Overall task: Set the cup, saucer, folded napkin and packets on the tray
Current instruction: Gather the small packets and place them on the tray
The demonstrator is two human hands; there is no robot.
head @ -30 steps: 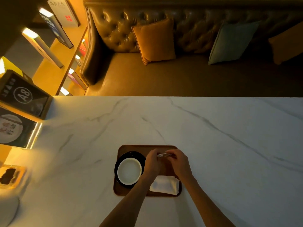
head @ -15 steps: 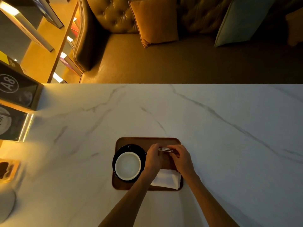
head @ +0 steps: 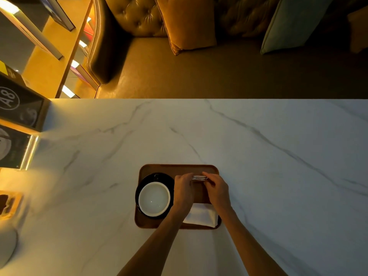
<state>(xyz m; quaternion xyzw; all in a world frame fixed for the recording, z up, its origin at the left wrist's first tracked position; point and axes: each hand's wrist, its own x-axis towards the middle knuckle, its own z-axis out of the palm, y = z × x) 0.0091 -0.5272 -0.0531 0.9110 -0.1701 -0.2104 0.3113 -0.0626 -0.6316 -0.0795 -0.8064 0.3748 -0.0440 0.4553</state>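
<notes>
On the wooden tray [head: 145, 224], a white cup [head: 154, 200] sits on its black saucer [head: 169, 179] at left, beside it the left hand [head: 183, 191] and right hand [head: 218, 191] pinch the thin packets [head: 199, 178] between them above the folded napkin [head: 201, 215], all on the white marble counter [head: 278, 176] before a tufted sofa [head: 139, 18].

So the table [head: 258, 156] is white marble with grey veins, and behind it there's a tufted brown leather sofa [head: 123, 26] with an orange cushion [head: 189, 22] and a greenish-grey cushion [head: 292, 22] leaning on the backrest, plus another cushion [head: 358, 28] cut off at the right edge. Off to the left a dark sign marked A8 [head: 18, 106] stands at the table's edge, with lit wooden shelves [head: 45, 46] glowing yellow behind it
</notes>
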